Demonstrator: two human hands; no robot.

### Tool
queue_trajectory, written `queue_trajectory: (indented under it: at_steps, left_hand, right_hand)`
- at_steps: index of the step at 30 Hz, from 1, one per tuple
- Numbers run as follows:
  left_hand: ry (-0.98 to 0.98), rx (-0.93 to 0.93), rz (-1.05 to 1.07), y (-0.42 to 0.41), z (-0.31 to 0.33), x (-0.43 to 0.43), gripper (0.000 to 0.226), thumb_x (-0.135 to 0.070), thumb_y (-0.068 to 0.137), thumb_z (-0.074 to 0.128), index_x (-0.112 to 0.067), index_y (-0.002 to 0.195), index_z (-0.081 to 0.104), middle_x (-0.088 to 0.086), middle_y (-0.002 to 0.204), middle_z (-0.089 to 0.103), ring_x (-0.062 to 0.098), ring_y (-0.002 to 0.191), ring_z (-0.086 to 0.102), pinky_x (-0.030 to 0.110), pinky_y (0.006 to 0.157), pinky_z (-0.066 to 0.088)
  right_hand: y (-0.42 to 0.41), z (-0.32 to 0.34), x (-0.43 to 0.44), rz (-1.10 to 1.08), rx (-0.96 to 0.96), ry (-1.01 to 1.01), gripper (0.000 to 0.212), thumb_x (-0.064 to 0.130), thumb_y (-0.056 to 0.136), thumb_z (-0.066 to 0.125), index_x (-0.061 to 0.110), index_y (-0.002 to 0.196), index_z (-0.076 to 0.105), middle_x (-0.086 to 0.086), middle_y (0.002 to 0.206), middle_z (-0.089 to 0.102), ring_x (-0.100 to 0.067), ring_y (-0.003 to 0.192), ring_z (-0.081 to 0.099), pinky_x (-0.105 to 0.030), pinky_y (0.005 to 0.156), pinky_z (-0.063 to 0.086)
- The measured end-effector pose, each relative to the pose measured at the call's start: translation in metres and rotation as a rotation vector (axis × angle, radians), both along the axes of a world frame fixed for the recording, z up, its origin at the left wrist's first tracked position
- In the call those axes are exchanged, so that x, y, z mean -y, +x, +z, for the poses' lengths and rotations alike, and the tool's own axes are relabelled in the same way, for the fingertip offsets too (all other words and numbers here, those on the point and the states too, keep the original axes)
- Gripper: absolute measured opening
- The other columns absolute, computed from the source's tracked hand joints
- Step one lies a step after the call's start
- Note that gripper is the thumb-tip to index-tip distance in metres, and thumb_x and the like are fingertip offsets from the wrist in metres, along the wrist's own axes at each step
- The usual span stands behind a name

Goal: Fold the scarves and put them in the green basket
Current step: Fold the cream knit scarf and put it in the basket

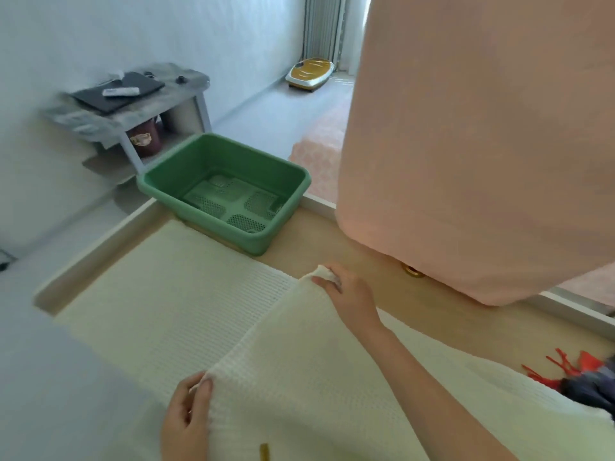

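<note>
A cream waffle-knit scarf (299,367) lies spread over the bed, part of it doubled back over itself. My left hand (186,417) pinches its near corner at the bottom centre. My right hand (349,294) grips the far corner, lifted slightly off the surface. The green basket (186,161) stands empty on the bed's wooden edge, beyond the scarf and to the left of my right hand. An orange and grey fringed scarf (585,374) lies bunched at the right edge of the bed.
A large pink fabric (482,144) fills the upper right and hides the room behind it. A grey side table (186,84) with a dark laptop stands on the floor at the left, past the basket. A yellow device (311,73) sits on the far floor.
</note>
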State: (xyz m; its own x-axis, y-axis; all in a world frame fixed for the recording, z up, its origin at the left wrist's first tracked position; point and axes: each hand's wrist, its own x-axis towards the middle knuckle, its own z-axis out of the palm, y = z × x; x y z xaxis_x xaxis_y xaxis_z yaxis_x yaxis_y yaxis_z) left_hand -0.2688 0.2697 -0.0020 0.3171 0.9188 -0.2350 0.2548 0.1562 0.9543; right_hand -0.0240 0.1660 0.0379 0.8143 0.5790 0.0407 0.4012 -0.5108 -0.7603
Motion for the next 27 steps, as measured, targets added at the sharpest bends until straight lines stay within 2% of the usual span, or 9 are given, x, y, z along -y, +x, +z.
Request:
queue_trajectory:
  at_steps: [3, 5, 7, 11, 14, 18, 21, 27]
  left_hand:
    - [0.006, 0.004, 0.08, -0.011, 0.007, -0.047, 0.009, -0.003, 0.092, 0.056, -0.008, 0.086, 0.061, -0.015, 0.052, 0.063, -0.006, 0.046, 0.05, 0.004, 0.048, 0.037]
    - [0.028, 0.0, 0.14, -0.021, 0.006, -0.081, 0.012, -0.005, 0.092, 0.056, -0.012, 0.084, 0.061, -0.011, 0.054, 0.063, -0.006, 0.047, 0.05, 0.004, 0.048, 0.037]
    - [0.038, -0.022, 0.187, -0.031, 0.002, -0.116, 0.014, -0.008, 0.093, 0.057, -0.018, 0.084, 0.061, -0.004, 0.063, 0.063, -0.006, 0.049, 0.051, 0.004, 0.051, 0.038]
    - [0.036, -0.034, 0.213, -0.046, -0.007, -0.177, 0.009, -0.012, 0.094, 0.057, -0.018, 0.09, 0.063, 0.006, 0.079, 0.064, -0.01, 0.055, 0.053, 0.003, 0.055, 0.04]
    - [0.045, -0.02, 0.257, -0.053, -0.012, -0.214, 0.009, -0.015, 0.095, 0.055, -0.012, 0.097, 0.063, 0.003, 0.08, 0.062, -0.009, 0.055, 0.053, 0.004, 0.054, 0.04]
    - [0.09, 0.006, 0.33, -0.06, -0.014, -0.26, 0.013, -0.018, 0.097, 0.052, -0.025, 0.089, 0.061, -0.002, 0.08, 0.062, -0.008, 0.059, 0.053, 0.006, 0.056, 0.041]
    - [0.119, -0.001, 0.392, -0.069, -0.025, -0.297, 0.014, -0.02, 0.097, 0.052, -0.024, 0.088, 0.06, -0.003, 0.082, 0.063, -0.003, 0.065, 0.055, 0.009, 0.059, 0.042]
    - [0.136, -0.112, 0.385, -0.069, -0.061, -0.34, 0.012, -0.023, 0.097, 0.052, -0.017, 0.099, 0.062, -0.006, 0.088, 0.063, 0.007, 0.079, 0.057, 0.012, 0.065, 0.042]
  right_hand:
    - [-0.01, -0.005, -0.067, 0.076, 0.103, 0.002, 0.025, 0.039, 0.092, 0.058, 0.016, 0.1, 0.063, 0.009, 0.072, 0.057, -0.015, 0.066, 0.054, -0.029, 0.058, 0.041]
    - [-0.016, -0.007, -0.113, 0.111, 0.162, 0.004, 0.025, 0.039, 0.092, 0.057, 0.015, 0.096, 0.061, 0.013, 0.072, 0.053, -0.011, 0.064, 0.05, -0.022, 0.053, 0.034]
    - [-0.022, -0.009, -0.157, 0.126, 0.184, 0.003, 0.025, 0.038, 0.092, 0.057, 0.014, 0.097, 0.062, 0.013, 0.074, 0.057, -0.01, 0.065, 0.05, -0.016, 0.055, 0.035]
    - [-0.026, -0.021, -0.235, 0.135, 0.161, -0.04, 0.026, 0.039, 0.094, 0.055, 0.013, 0.094, 0.059, 0.003, 0.075, 0.062, -0.017, 0.068, 0.056, -0.032, 0.064, 0.043]
    - [-0.026, -0.029, -0.282, 0.162, 0.173, -0.054, 0.027, 0.038, 0.095, 0.052, 0.012, 0.09, 0.057, 0.003, 0.073, 0.06, -0.017, 0.067, 0.055, -0.035, 0.064, 0.044]
    - [-0.032, -0.028, -0.338, 0.175, 0.217, 0.004, 0.024, 0.035, 0.096, 0.051, 0.012, 0.092, 0.056, 0.009, 0.072, 0.054, -0.013, 0.064, 0.049, -0.031, 0.06, 0.034]
    - [-0.036, -0.03, -0.379, 0.175, 0.263, 0.029, 0.025, 0.034, 0.097, 0.051, 0.01, 0.094, 0.056, 0.008, 0.072, 0.052, -0.014, 0.064, 0.048, -0.032, 0.059, 0.035]
    - [-0.027, -0.067, -0.442, 0.242, 0.255, -0.155, 0.026, 0.032, 0.099, 0.046, 0.012, 0.083, 0.04, 0.0, 0.077, 0.053, -0.023, 0.072, 0.053, -0.041, 0.067, 0.044]
